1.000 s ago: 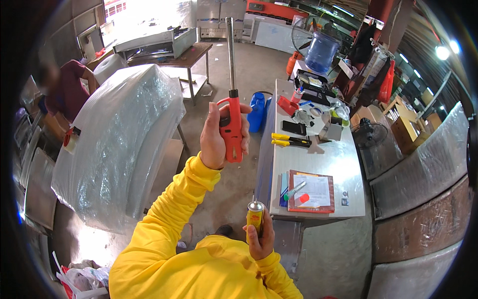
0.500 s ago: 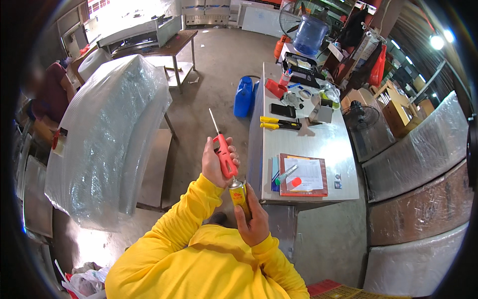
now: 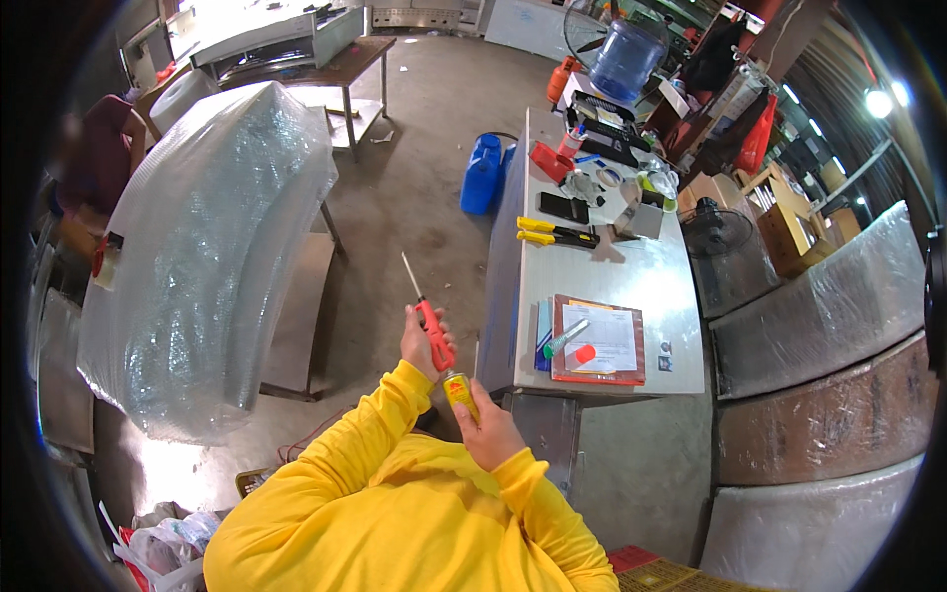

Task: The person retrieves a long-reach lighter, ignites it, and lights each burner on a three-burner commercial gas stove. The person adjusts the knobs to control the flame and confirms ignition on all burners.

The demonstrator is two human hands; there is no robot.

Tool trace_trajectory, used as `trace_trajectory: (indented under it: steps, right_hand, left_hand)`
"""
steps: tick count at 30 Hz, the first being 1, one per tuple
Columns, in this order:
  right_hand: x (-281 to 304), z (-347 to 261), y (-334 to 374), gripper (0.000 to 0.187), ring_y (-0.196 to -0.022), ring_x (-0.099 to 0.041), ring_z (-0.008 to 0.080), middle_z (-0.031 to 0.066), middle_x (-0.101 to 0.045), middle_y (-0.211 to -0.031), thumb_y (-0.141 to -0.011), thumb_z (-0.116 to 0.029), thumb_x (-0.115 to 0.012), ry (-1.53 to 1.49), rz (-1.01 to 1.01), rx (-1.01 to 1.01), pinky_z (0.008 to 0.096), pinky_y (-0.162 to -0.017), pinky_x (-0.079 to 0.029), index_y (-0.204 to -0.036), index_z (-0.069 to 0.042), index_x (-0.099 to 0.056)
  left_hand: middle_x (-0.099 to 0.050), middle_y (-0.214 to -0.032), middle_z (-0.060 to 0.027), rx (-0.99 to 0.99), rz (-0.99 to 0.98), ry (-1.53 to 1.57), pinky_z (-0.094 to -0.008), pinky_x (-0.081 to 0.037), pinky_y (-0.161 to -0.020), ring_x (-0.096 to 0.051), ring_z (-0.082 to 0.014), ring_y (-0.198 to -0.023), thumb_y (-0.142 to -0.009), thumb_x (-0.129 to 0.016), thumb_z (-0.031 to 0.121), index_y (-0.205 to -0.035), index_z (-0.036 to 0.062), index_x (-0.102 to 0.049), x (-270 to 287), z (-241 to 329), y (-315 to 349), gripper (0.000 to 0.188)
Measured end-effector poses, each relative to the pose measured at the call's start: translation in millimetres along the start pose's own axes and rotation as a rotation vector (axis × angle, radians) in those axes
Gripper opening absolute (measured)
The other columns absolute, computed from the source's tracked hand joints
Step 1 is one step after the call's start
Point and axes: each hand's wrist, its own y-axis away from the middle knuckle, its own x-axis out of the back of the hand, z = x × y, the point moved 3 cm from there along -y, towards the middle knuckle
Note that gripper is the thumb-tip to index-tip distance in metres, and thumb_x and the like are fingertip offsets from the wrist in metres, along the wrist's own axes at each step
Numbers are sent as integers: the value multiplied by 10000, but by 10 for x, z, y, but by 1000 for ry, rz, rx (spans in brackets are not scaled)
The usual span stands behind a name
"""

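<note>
My left hand (image 3: pixel 421 347) is closed around a red long-necked gas lighter (image 3: pixel 435 333), its thin metal tube pointing away from me and up to the left. In my right hand (image 3: pixel 490 431) is a small yellow gas canister (image 3: pixel 460 393), held upright with a slight tilt. The canister's top meets the base of the lighter's handle; whether the nozzle sits inside the lighter cannot be made out. Both hands are in front of my chest, left of the white table (image 3: pixel 671 326).
The table bears yellow-handled pliers (image 3: pixel 557 235), a black phone (image 3: pixel 563 207), papers (image 3: pixel 602 340) and markers. A blue jerrycan (image 3: pixel 481 176) stands on the floor beside it. Bubble-wrapped equipment (image 3: pixel 212 247) is at left, near another person (image 3: pixel 99 158). Wrapped boxes (image 3: pixel 829 414) are stacked at right.
The lighter and canister have shifted slightly left together, still end to end. The lighter's tube leans farther left, and the canister is tilted a little more. Both hands keep their hold.
</note>
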Motion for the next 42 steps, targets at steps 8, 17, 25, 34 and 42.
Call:
trace_trajectory:
  steps: [8,17,25,34,42]
  right_hand:
    - [-673,787,-266,494,-700,-707,359,262,-682,-928,-966,-397,-532,39,-394,-508,437,-635,-562,-1157,58,-568]
    - [-727,788,-301,465,-628,-709,317,235,-692,-904,-963,-374,-555,21,-421,-637,398,-564,-562,-1084,72,-608]
    - [-516,932,-169,498,-813,-710,334,234,-679,-1028,-957,-381,-570,-115,-234,-400,398,-729,-560,-1270,4,-524]
    - [67,721,-122,423,-1037,-531,182,70,-543,-1151,-944,-165,-633,-608,348,219,304,-934,-437,-1306,-18,-471]
    - [687,347,-438,359,-1035,-572,187,97,-560,-1163,-912,-100,-667,-602,557,437,327,-915,-483,-1223,-26,-503]
  left_hand:
    - [-515,-674,-20,283,277,180,-321,-457,-486,-473,-172,-514,-958,-284,693,-985,69,-552,1887,-1004,-395,680]
    - [-499,-671,-33,360,413,173,-329,-458,-490,-495,-177,-547,-945,-311,709,-958,73,-514,2230,-1147,-441,667]
    - [-516,-662,-14,315,261,-41,-303,-439,-468,-489,-161,-508,-961,-317,682,-973,88,-538,1342,-818,-461,635]
    - [-535,-685,-11,159,-278,-226,-302,-469,-479,-528,-154,-513,-929,-405,685,-977,109,-572,-724,300,-44,602]
    - [-540,-700,-44,74,-639,-268,-313,-492,-487,-549,-175,-524,-960,-369,635,-941,99,-540,-1227,460,314,563]
